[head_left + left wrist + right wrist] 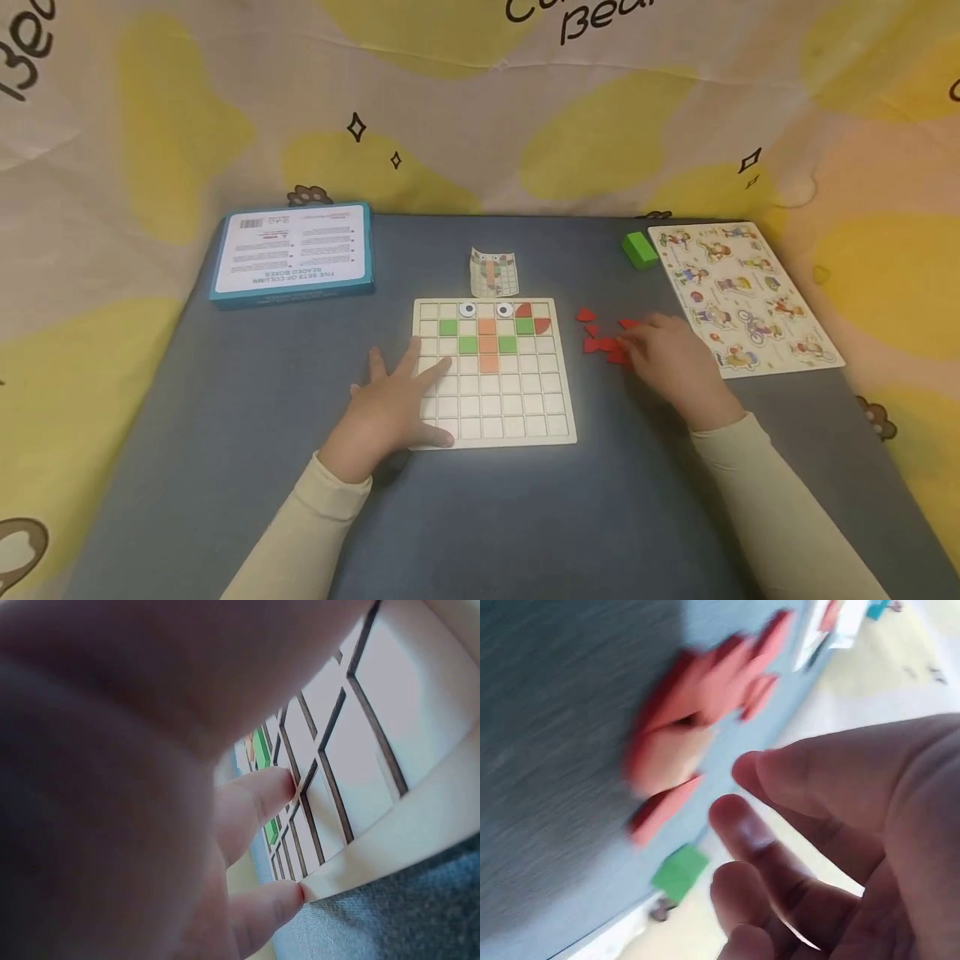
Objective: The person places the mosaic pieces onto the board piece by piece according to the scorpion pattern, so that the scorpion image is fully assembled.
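Note:
My left hand [386,412] rests with spread fingers on the left edge of a white grid board [566,400]. In the left wrist view, fingertips [281,784] touch the board's grid and rim. On the board lie two eye pieces [468,309], green squares [468,344], a column of orange squares [488,363] and two red quarter-round pieces [542,326]. My right hand [671,362] is over a loose pile of red pieces [591,345] right of the board. In the right wrist view, its loosely bent fingers are apart from the pile, and no piece shows between them.
A small pattern card [493,275] stands behind the board. At the back left lies a blue-and-white box [292,250]. A green block [640,250] sits beside a picture puzzle board [750,292] on the right. Patterned cloth [480,100] surrounds the dark table [480,517].

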Action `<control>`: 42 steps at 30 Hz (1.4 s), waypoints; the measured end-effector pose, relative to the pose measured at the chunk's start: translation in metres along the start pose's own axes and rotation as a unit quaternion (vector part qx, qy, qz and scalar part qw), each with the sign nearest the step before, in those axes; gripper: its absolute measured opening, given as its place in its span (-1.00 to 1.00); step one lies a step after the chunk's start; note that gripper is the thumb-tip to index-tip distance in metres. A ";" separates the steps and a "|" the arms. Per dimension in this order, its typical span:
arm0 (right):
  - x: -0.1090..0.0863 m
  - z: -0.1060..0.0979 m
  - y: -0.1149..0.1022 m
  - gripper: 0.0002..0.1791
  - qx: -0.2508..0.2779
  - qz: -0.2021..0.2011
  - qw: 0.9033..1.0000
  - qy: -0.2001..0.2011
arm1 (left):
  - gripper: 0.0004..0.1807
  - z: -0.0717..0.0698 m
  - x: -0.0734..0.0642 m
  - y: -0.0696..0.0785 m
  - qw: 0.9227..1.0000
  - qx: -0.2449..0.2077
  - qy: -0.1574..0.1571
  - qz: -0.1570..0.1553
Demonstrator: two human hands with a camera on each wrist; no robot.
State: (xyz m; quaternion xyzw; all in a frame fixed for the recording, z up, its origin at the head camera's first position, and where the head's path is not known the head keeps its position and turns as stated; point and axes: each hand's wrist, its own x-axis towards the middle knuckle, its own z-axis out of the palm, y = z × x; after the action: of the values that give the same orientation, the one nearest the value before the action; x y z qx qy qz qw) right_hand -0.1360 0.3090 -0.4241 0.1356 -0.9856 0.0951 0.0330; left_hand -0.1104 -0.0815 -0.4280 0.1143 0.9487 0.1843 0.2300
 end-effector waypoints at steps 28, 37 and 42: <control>0.015 0.008 0.007 -0.91 0.034 0.012 0.998 0.043 | 0.25 0.000 0.002 0.000 1.000 0.005 0.006 0.011; 0.019 0.020 -0.085 -0.88 0.087 -0.211 0.972 0.056 | 0.24 0.000 0.001 0.000 1.000 -0.005 -0.002 0.000; 0.020 0.031 -0.125 -0.89 0.059 -0.265 0.962 0.023 | 0.23 0.000 0.001 0.000 1.000 0.002 -0.004 -0.001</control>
State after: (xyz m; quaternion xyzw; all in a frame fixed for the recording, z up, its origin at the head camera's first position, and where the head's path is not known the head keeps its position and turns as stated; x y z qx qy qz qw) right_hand -0.1226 0.1796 -0.4304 0.3918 -0.9059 0.1440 0.0716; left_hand -0.1113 -0.0808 -0.4282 0.1144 0.9483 0.1815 0.2340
